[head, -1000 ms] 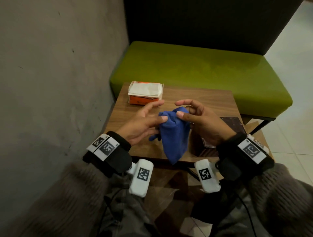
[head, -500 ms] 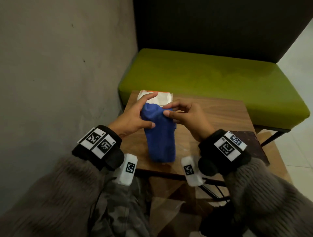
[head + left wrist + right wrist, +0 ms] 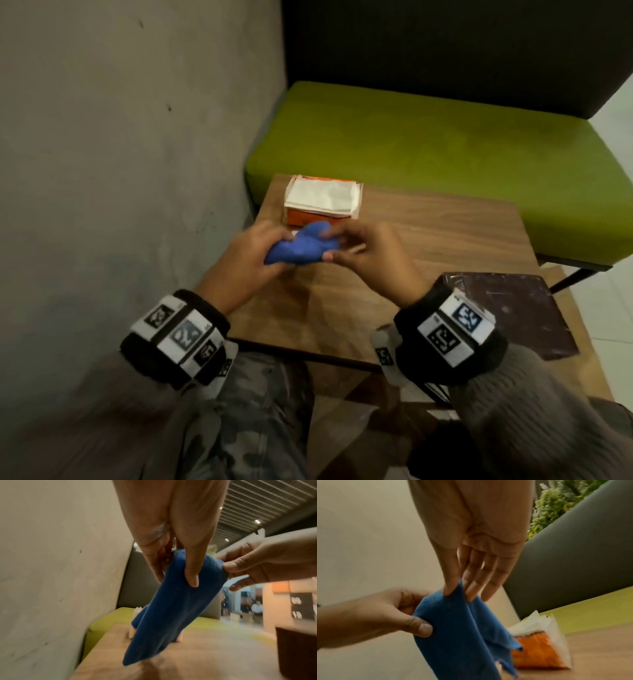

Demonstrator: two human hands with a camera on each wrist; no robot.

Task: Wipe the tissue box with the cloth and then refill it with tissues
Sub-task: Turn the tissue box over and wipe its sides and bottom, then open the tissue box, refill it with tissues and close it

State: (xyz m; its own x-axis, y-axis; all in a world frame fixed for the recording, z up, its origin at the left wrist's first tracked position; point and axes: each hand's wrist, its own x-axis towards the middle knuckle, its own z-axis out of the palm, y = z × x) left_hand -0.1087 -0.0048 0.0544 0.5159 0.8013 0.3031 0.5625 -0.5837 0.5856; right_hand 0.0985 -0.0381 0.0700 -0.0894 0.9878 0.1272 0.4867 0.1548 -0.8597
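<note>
Blue cloth [image 3: 299,247], bunched, hanging between hands

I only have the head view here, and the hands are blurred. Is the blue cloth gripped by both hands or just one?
Observer: Both. In the left wrist view the left hand holds the blue cloth near its top with thumb and fingers, and the right hand pinches its upper edge.
Operator: Is the cloth bunched in a ball?
Observer: No. The left wrist view shows it hanging down long, toward the wooden table.
Operator: Is the cloth on the orange tissue pack yet?
Observer: The right wrist view shows the orange tissue pack behind the cloth's lower edge, white tissues on top; contact I cannot tell.
</note>
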